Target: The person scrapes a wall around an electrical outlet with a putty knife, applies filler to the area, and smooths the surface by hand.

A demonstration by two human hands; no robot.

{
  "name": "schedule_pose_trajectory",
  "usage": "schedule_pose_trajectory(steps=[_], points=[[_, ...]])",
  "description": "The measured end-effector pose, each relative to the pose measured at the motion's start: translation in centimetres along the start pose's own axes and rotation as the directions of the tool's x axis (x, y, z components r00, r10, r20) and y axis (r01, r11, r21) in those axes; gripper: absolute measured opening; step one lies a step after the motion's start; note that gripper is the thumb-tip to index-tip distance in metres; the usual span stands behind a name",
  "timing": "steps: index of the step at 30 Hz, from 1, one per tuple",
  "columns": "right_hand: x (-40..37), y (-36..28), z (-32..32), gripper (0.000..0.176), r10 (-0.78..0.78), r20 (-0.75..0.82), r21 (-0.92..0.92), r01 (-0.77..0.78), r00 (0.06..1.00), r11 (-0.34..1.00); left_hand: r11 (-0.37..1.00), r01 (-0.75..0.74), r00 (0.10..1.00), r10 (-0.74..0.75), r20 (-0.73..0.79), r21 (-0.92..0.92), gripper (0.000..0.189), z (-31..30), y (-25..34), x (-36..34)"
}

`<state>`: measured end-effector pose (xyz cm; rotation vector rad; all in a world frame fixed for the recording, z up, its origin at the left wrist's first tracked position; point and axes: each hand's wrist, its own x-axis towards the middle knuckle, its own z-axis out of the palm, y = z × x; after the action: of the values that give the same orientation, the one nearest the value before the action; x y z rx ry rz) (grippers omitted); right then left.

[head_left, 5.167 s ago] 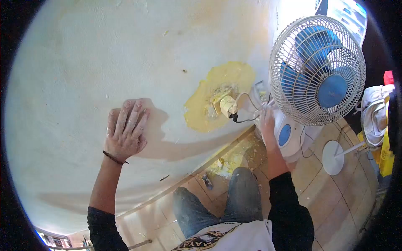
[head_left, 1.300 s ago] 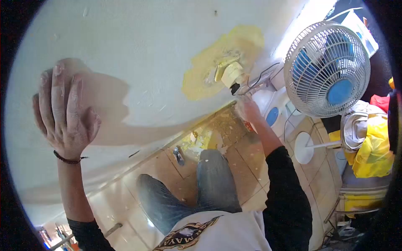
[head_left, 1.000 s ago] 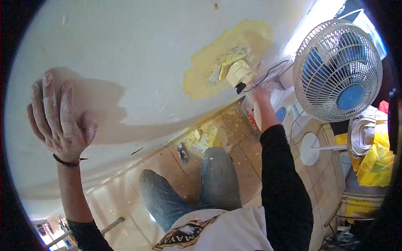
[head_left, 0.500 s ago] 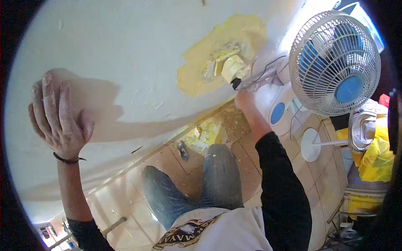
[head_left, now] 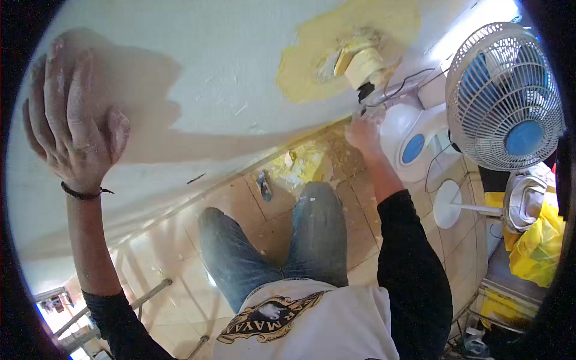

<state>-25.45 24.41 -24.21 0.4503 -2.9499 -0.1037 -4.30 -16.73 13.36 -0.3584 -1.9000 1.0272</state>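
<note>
My left hand (head_left: 75, 123), dusted white, lies against the pale wall (head_left: 228, 54) with its fingers extended and thumb apart. A dark cord bracelet circles that wrist. My right hand (head_left: 364, 131) is closed and blurred, low by the wall, and I cannot tell what it grips. Just above it, a cream box-shaped fitting (head_left: 364, 67) with a dark end juts out from a yellow scraped patch (head_left: 306, 51). A thin dark cable (head_left: 408, 81) runs close by the right hand.
A white fan with blue blades (head_left: 504, 99) stands at the right, beside a white rounded appliance (head_left: 401, 129). Yellow and white flakes (head_left: 300, 165) litter the tiled floor below the wall. A yellow bag (head_left: 540, 246) hangs at far right; metal bars (head_left: 150, 294) show lower left.
The view has shifted, so the wall patch, fitting and fan appear farther right and the patch higher. My right hand has moved slightly below the fitting; my left hand stays against the wall.
</note>
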Motion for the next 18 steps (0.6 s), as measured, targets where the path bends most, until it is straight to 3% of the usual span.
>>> schedule_pose_trajectory(steps=[1,2,3,4,5,7,9,10,11,12,14,16,17,18], points=[[-0.7,-1.3,-0.5,0.058,-0.031,0.067,-0.035,0.033,0.997,0.999,1.000,0.003,1.000,-0.002,-0.029,0.008,0.047,0.4,-0.2,0.1],[-1.6,-1.6,0.4,0.069,-0.223,0.243,-0.037,0.238,0.944,0.971,0.999,0.008,0.998,-0.011,-0.057,-0.049,0.047,0.7,-0.5,-0.1],[-3.4,-1.7,1.4,0.069,-0.237,0.252,-0.031,0.253,0.938,0.967,0.999,0.008,0.999,-0.010,-0.038,-0.050,0.047,0.7,-0.4,-0.3],[-5.6,-1.7,2.4,0.065,-0.365,0.292,0.371,0.247,0.884,0.895,0.999,0.032,0.999,-0.032,-0.016,0.005,0.048,0.5,-0.2,-0.5],[-7.6,-1.4,3.4,0.060,-0.493,0.278,0.708,0.171,0.824,0.685,0.996,0.056,0.998,-0.056,0.003,0.062,0.048,0.3,0.1,-0.7],[-10.5,-0.1,6.1,0.068,-0.408,0.332,0.673,0.089,0.851,0.735,0.994,0.022,0.998,-0.029,0.061,0.106,0.058,0.8,-1.8,-3.3],[-16.0,2.7,19.8,0.074,0.027,0.517,0.195,-0.149,0.855,0.969,0.902,-0.084,0.940,-0.069,0.333,0.425,0.058,3.5,-7.1,-10.4],[-19.3,5.5,26.7,0.074,0.007,0.531,0.200,-0.133,0.847,0.971,0.907,-0.082,0.920,-0.090,0.381,0.412,0.057,4.2,-6.6,-10.8],[-22.1,5.4,33.1,0.071,0.075,0.413,-0.251,0.035,0.907,0.967,0.905,-0.098,0.910,-0.087,0.406,0.414,0.057,4.7,-6.2,-10.7],[-21.8,3.3,32.4,0.071,0.045,0.423,-0.238,0.063,0.905,0.969,0.959,-0.072,0.930,-0.036,0.367,0.275,0.056,5.2,-5.7,-10.1],[-23.0,3.1,30.3,0.068,-0.105,0.490,-0.011,0.126,0.865,0.992,0.999,-0.030,0.962,0.035,0.272,-0.021,0.054,5.0,-4.4,-9.3],[-23.4,2.1,27.6,0.065,-0.249,0.524,0.212,0.158,0.815,0.964,0.997,-0.007,0.953,0.028,0.303,-0.071,0.053,5.1,-4.8,-12.6],[-22.1,2.8,26.7,0.064,-0.323,0.528,0.322,0.167,0.786,0.932,0.992,0.023,0.950,0.017,0.311,-0.125,0.053,3.2,-2.5,-11.8],[-17.8,0.1,26.6,0.064,-0.395,0.527,0.424,0.169,0.753,0.890,0.982,0.056,0.947,0.004,0.321,-0.178,0.053,-4.3,3.7,-7.5]])
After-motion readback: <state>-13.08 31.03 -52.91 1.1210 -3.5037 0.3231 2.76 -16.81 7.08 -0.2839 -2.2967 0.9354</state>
